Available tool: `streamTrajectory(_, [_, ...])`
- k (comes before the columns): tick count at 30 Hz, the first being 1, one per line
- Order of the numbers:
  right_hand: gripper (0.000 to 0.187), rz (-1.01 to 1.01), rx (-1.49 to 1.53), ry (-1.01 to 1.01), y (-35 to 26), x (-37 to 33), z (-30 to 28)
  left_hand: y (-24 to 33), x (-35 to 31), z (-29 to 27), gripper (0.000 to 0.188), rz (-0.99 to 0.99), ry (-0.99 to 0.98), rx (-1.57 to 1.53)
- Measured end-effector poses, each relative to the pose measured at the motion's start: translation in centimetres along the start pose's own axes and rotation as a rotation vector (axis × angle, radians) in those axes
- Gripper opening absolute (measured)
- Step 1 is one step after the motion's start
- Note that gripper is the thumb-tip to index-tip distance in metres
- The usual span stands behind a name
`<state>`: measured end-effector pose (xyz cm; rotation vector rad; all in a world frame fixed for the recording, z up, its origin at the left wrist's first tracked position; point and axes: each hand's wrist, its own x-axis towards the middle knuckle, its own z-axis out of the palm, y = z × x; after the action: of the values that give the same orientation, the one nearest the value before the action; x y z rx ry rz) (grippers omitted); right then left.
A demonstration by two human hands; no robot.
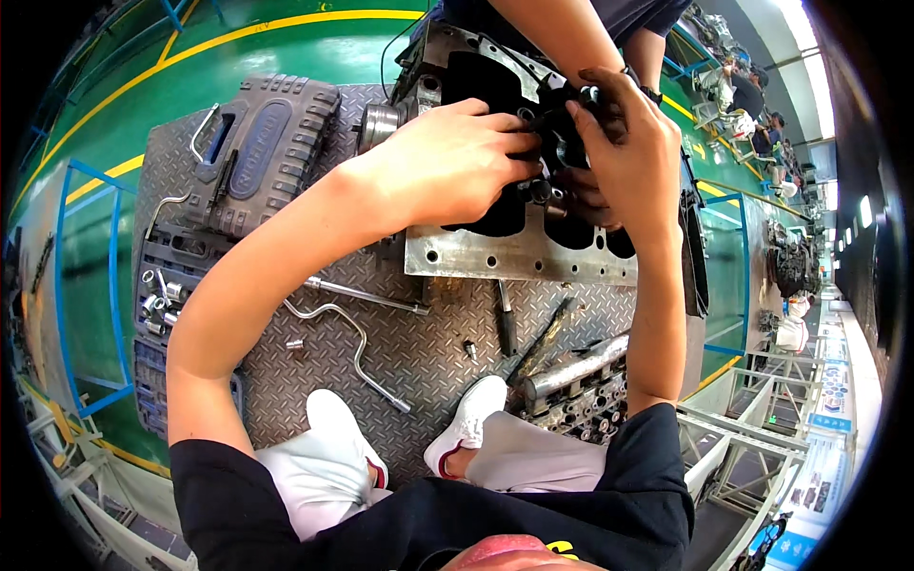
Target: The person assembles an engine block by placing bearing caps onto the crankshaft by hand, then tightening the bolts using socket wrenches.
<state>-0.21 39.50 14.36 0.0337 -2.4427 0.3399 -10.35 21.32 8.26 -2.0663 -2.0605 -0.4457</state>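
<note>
Ahead of you, the grey metal, block-shaped engine casting (pixel 514 249) lies long axis left to right, its silvery round shaft end (pixel 379 126) pointing left. Your left hand's (pixel 462 157) fingers bunch close together; your right hand's (pixel 633 152) curl. I can't tell what either pinches.

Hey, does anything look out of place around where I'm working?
Yes: a cranked metal bar and a small socket-like piece lie loose on the patterned plate, near the white shoes and outside the tool case. They look stray and might get stepped on.

The left grip (pixel 471 162) and right grip (pixel 633 143) are over a metal engine block (pixel 462 246) near a dark tool case (pixel 309 124).
</note>
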Motion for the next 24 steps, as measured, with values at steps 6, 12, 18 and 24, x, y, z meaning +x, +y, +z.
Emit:
streamTrajectory(6, [0.024,0.087,0.013,-0.015,-0.2,0.4,0.5,0.6,0.2,-0.2,0.039,-0.022,-0.027,-0.033])
streamTrajectory(12, [0.022,0.030,-0.045,0.055,-0.3,0.6,1.1,0.5,0.0,0.4,0.041,-0.030,0.089,-0.058])
streamTrajectory(18, [0.022,-0.050,-0.129,0.040,0.3,1.3,1.8,0.3,0.0,-0.9,0.037,-0.057,0.014,-0.104])
streamTrajectory(24, [0.023,0.008,-0.066,0.039,-0.5,1.4,1.4,0.2,-0.3,-0.2,0.035,-0.042,0.020,-0.072])
